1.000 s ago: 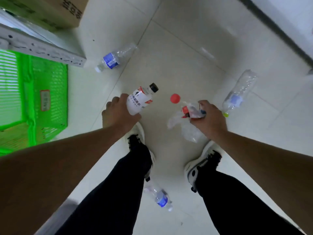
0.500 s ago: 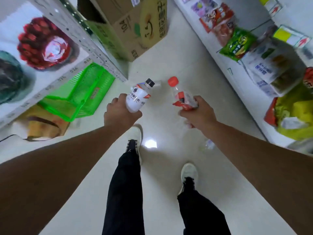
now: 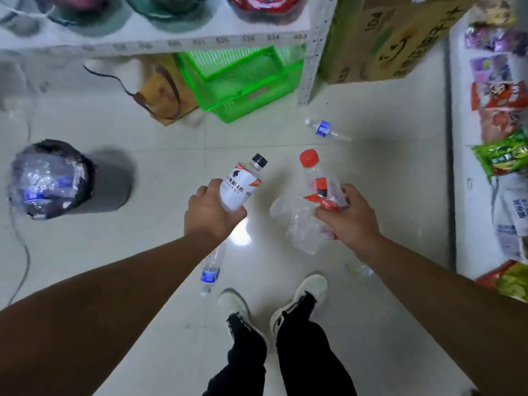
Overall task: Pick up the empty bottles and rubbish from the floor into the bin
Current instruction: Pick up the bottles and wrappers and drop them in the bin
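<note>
Since half a second ago we've swung round so the bin (image 3: 50,180) shows at far left, left hand (image 3: 210,212) gripping the white bottle (image 3: 240,185), right hand (image 3: 347,217) clutching the red-capped bottle (image 3: 317,181) plus crumpled plastic (image 3: 297,224), neither binned yet, and two blue-label bottles (image 3: 324,128) (image 3: 211,271) remain on the floor (image 3: 171,167).

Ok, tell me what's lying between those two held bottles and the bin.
Nothing visible. Bare floor tiles separate the white bottle in the left hand and the red-capped bottle in the right hand from the black-lined bin at left.
</note>
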The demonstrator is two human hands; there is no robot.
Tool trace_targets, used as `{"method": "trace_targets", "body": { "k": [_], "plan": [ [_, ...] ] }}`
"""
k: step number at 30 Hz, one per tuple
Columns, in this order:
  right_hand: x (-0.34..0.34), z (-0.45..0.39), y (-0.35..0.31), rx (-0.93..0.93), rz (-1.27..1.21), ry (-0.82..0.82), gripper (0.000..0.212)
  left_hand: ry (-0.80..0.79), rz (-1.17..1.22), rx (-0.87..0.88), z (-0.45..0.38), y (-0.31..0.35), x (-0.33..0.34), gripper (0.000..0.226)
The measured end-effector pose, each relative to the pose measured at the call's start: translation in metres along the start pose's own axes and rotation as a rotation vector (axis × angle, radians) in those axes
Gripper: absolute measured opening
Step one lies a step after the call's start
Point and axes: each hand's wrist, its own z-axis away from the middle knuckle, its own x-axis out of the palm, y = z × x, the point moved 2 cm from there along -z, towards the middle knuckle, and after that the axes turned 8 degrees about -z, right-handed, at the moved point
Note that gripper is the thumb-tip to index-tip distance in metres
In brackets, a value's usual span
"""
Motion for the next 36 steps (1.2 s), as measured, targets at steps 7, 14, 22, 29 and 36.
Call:
{"method": "trace_targets", "body": {
  "k": [7, 14, 22, 29, 36],
  "plan": [
    [0.145, 0.035, -0.069, -0.092, 0.117, -0.116, 0.038, 0.058, 0.168, -0.245, 0.041, -0.174, -0.104, 0.055],
    [0.299, 0.111, -0.156, -0.161, 0.191, -0.305, 0.032, 0.125, 0.262, -0.514, 0.122, -0.308, -0.222, 0.057],
    [0.427, 0.109, -0.204, -0.198, 0.422, -0.507, 0.043, 0.176, 0.346, -0.729, 0.111, -0.373, -0.252, 0.058],
    [0.485, 0.033, -0.211, -0.107, 0.583, -0.639, 0.044, 0.125, 0.439, -0.89, 0.06, -0.371, -0.222, 0.057],
    [0.532, 0.006, -0.248, -0.178, 0.711, -0.697, 0.041, 0.17, 0.582, -0.933, -0.015, -0.382, -0.247, 0.056]
  ]
}}
